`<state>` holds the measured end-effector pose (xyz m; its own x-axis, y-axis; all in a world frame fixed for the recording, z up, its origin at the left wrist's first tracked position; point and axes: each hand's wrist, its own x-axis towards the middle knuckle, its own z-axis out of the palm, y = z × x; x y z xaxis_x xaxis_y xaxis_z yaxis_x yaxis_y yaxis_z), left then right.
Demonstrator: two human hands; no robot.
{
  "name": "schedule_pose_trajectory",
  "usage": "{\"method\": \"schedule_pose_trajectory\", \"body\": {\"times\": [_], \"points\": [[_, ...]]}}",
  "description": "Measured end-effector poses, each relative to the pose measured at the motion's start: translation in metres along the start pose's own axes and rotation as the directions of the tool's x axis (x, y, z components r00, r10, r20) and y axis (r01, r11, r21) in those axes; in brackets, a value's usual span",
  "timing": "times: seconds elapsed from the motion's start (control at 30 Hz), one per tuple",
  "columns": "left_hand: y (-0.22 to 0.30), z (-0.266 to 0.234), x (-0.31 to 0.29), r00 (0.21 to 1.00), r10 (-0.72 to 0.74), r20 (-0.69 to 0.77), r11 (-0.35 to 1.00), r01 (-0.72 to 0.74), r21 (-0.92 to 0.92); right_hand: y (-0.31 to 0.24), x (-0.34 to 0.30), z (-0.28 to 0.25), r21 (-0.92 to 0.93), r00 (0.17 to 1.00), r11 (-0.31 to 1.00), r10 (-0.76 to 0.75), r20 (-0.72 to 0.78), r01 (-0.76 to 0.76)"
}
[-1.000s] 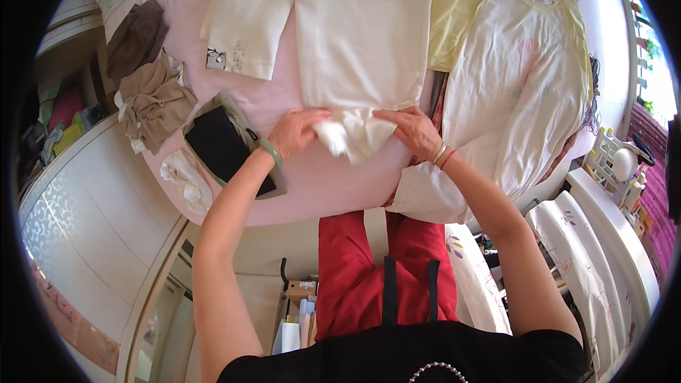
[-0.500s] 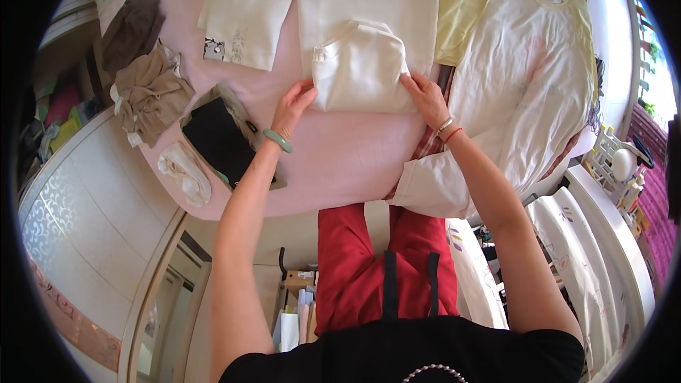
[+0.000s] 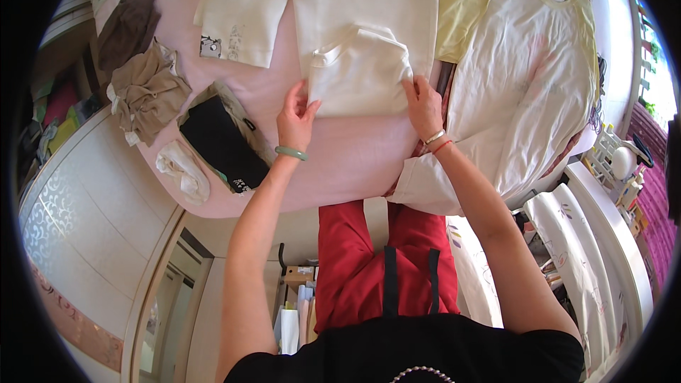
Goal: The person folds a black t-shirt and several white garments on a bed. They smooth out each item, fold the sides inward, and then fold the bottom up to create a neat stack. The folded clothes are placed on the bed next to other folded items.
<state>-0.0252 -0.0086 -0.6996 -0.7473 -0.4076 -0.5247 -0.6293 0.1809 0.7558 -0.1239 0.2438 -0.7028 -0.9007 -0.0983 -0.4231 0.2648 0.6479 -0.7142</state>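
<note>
A folded white garment (image 3: pixel 360 84) lies on the pink bedsheet (image 3: pixel 340 163), its far part resting over a larger folded white cloth (image 3: pixel 365 3). My left hand (image 3: pixel 295 122) is at its near left corner, with the thumb and fingers apart and the thumb touching the edge. At the right edge, my right hand (image 3: pixel 425 106) pinches the fabric between thumb and fingers. A green bangle circles my left wrist; a bracelet and a red string are on the right.
Another folded white garment (image 3: pixel 245 18) lies at far left. Brown clothes (image 3: pixel 149 85), a folded black garment (image 3: pixel 221 140) and a small white cloth (image 3: pixel 186 171) sit along the left edge. To the right, a white shirt (image 3: pixel 521 92) is spread over a yellow one (image 3: pixel 472 0).
My left hand has loosened from the garment's left edge and turned more upright, its thumb and fingers now apart. My right hand has shifted slightly nearer, and the garment lies a little lower.
</note>
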Motion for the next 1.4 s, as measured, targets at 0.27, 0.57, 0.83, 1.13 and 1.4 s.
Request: {"method": "schedule_pose_trajectory", "body": {"times": [0.27,0.57,0.83,1.13,1.4], "points": [[0.047,-0.012,0.012,0.65,0.65,0.394,0.419,-0.739,0.527,-0.056,-0.012,-0.035,-0.445,0.827,0.708,-0.536,0.168,0.549],[0.041,0.012,0.073,0.559,0.507,0.656,0.135,-0.803,0.58,-0.034,0.037,0.016,-0.624,0.762,0.463,-0.527,0.377,0.629],[0.04,0.006,0.082,0.533,0.499,0.683,0.119,-0.823,0.555,-0.021,0.046,0.015,-0.561,0.737,0.493,-0.558,0.383,0.665],[0.015,-0.032,0.012,0.492,0.461,0.738,0.254,-0.871,0.421,-0.012,-0.006,-0.038,-0.384,0.595,0.47,-0.477,0.646,0.795],[0.003,-0.025,0.017,0.578,0.543,0.609,0.228,-0.8,0.555,0.02,0.001,-0.032,-0.444,0.602,0.408,-0.554,0.574,0.798]]}}
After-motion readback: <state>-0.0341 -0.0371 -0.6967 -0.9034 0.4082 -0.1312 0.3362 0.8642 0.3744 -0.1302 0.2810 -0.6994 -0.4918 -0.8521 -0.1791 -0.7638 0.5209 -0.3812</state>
